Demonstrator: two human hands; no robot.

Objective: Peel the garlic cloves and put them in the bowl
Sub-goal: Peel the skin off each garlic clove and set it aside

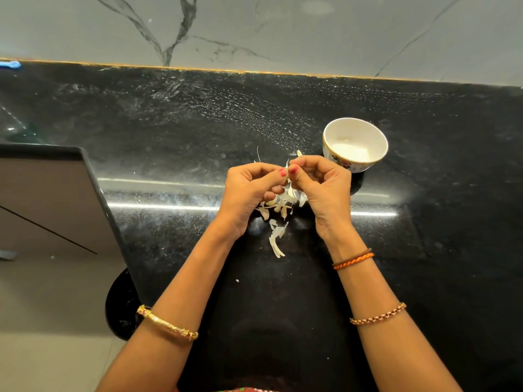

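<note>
Both forearms enter from the near edge and converge over the black counter (424, 193); gold bangle (167, 323) on the left forearm, chain bracelet (378, 314) and orange thread band (353, 259) on the right. Left hand (249, 190) and right hand (319, 190) meet thumb to thumb, fingers curled inward, both pinching one garlic clove (288, 176) between their tips. Clove mostly hidden by the fingers; a thin strip of skin stands up from the pinch, so its long axis cannot be told. Below the hands, on the counter: a pile of loose garlic skins (276, 241), its nearest strips pointing toward the person, and a few whole cloves (271, 200) partly covered by the left palm. Beyond the right hand, just beside it, a white bowl (334, 131) with gold rim and floral band, upright. Far edge: grey veined marble wall (283, 32).
</note>
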